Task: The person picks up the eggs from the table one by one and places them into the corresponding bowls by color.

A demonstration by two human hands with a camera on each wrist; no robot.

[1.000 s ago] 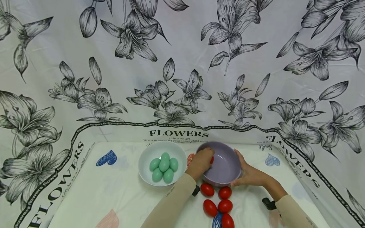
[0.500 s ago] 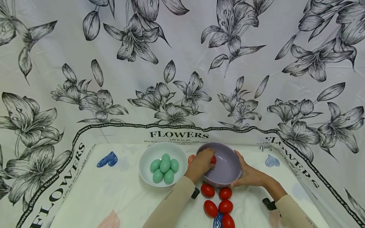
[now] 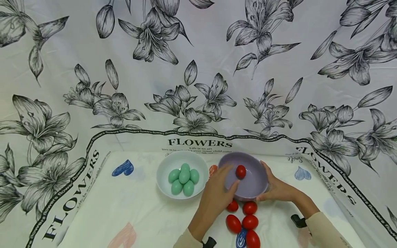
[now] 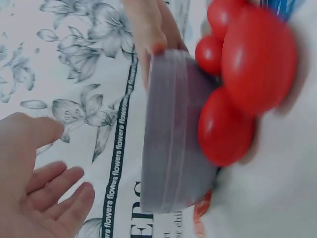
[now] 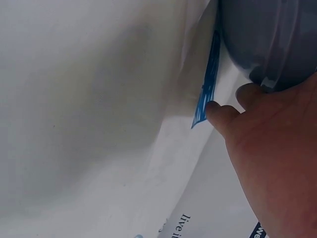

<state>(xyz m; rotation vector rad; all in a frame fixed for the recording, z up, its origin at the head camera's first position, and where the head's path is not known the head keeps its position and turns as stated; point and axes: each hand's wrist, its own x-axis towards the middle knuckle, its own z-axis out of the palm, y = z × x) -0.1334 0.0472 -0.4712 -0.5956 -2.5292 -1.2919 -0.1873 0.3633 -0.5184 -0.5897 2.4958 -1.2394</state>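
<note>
Left hand (image 3: 216, 193) off red egg (image 3: 241, 172), over edge of purple bowl (image 3: 255, 181), room inside

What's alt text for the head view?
A right hand holds a purple bowl containing one red egg; the left hand hovers by its left side. Five red eggs lie in front; left, a white bowl holds six green eggs.

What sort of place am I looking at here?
Probably a staged tabletop indoors: a white cloth printed with black flowers fills the background, and a round white bowl of green egg-shaped objects stands beside a round purple bowl holding a red egg-shaped object.
</note>
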